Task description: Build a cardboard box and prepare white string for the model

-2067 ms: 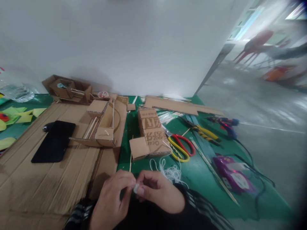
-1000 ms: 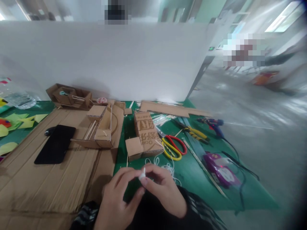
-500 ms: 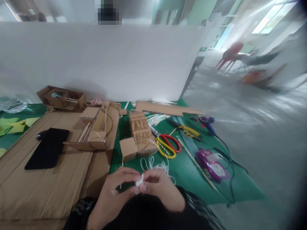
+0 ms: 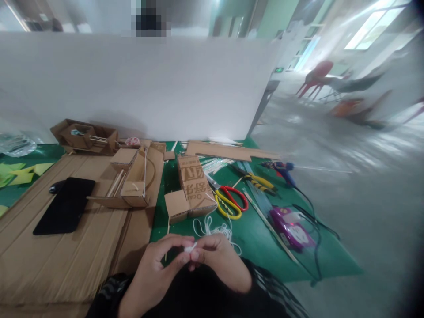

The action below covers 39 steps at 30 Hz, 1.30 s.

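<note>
Both hands meet close together in front of a dark top. The left hand (image 4: 159, 263) and the right hand (image 4: 221, 260) pinch a small white lump (image 4: 188, 250) between thumbs and fingertips. It looks soft, with a thin end poking up, but the fingers hide part of it, so I cannot tell what it is made of.

Just past the right hand lies a loose, curly heap of white string (image 4: 217, 230), partly covered by that hand. Behind it sits a brown cardboard box (image 4: 198, 185) with dark printing and rough cut edges. A thin stick (image 4: 167, 234) runs down behind the left hand.

Scissors (image 4: 221, 189) with one red and one yellow loop lie beside the box. Farther right are yellow-and-black pliers (image 4: 261, 181), a blue glue gun (image 4: 281, 168) and a shiny purple power box (image 4: 289, 229). To the left, a flat black tablet (image 4: 64, 206) rests on a big ridged cardboard sheet (image 4: 39, 265).
</note>
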Each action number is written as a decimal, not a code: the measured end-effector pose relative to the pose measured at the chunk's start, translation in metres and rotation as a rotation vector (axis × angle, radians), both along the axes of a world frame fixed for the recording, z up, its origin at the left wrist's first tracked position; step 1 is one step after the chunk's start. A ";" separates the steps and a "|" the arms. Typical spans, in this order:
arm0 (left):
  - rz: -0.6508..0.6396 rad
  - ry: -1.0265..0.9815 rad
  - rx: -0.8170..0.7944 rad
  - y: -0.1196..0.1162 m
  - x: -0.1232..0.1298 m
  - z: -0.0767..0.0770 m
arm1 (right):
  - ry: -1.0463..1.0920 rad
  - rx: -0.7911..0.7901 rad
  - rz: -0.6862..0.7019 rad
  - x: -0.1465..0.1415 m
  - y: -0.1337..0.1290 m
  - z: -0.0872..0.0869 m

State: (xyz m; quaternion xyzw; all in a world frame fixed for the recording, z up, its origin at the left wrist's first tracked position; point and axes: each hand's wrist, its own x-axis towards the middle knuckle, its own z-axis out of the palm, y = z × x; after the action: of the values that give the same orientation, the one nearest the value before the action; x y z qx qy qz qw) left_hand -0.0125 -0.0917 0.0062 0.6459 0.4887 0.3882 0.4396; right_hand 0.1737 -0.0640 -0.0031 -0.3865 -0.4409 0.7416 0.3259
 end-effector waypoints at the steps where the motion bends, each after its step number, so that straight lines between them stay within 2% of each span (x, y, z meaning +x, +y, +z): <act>1: 0.012 0.025 -0.013 -0.001 0.000 0.000 | -0.046 0.049 0.005 0.002 0.000 0.003; 5: 0.065 0.066 -0.031 -0.006 -0.004 -0.002 | -0.291 0.254 0.019 0.025 0.012 0.023; 7: 0.115 0.058 -0.008 -0.007 -0.007 -0.003 | -0.560 0.394 -0.052 0.045 0.029 0.030; 8: 0.144 0.051 0.007 -0.008 -0.008 -0.003 | -0.761 0.503 -0.117 0.054 0.040 0.031; 9: 0.170 0.045 0.020 -0.008 -0.009 -0.003 | -1.007 0.612 -0.180 0.063 0.053 0.030; 10: 0.191 0.040 0.029 -0.009 -0.010 -0.004 | -1.113 0.645 -0.212 0.071 0.065 0.027; 13: 0.239 0.031 0.049 -0.010 -0.012 -0.005 | -1.262 0.664 -0.164 0.084 0.099 0.012; 16: 0.271 0.025 0.079 -0.011 -0.013 -0.004 | -1.327 0.629 -0.056 0.087 0.119 -0.001; 19: 0.302 0.079 0.156 -0.012 -0.015 0.001 | -1.349 0.584 0.026 0.089 0.125 -0.003; 23: 0.352 0.259 0.403 -0.014 -0.016 0.013 | -1.363 0.556 0.092 0.094 0.121 0.002; 26: 0.340 0.351 0.616 -0.014 -0.016 0.019 | -1.409 0.540 0.128 0.094 0.118 0.004; 28: 0.327 0.396 0.691 -0.014 -0.017 0.022 | -1.449 0.510 0.132 0.092 0.118 0.004; 31: 0.325 0.428 0.737 -0.014 -0.018 0.025 | -1.470 0.475 0.087 0.089 0.120 0.001; 35: 0.321 0.383 0.726 -0.013 -0.021 0.027 | -1.399 0.459 -0.055 0.097 0.123 -0.001; 39: 0.303 0.326 0.702 -0.012 -0.021 0.029 | -1.255 0.466 -0.275 0.117 0.118 0.017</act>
State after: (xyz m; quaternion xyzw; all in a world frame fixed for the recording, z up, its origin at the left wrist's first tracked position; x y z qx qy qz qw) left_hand -0.0334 -0.1033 0.0352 0.7303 0.4794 0.4843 0.0473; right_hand 0.2903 0.0541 0.0134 -0.7155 -0.6414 0.2149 0.1745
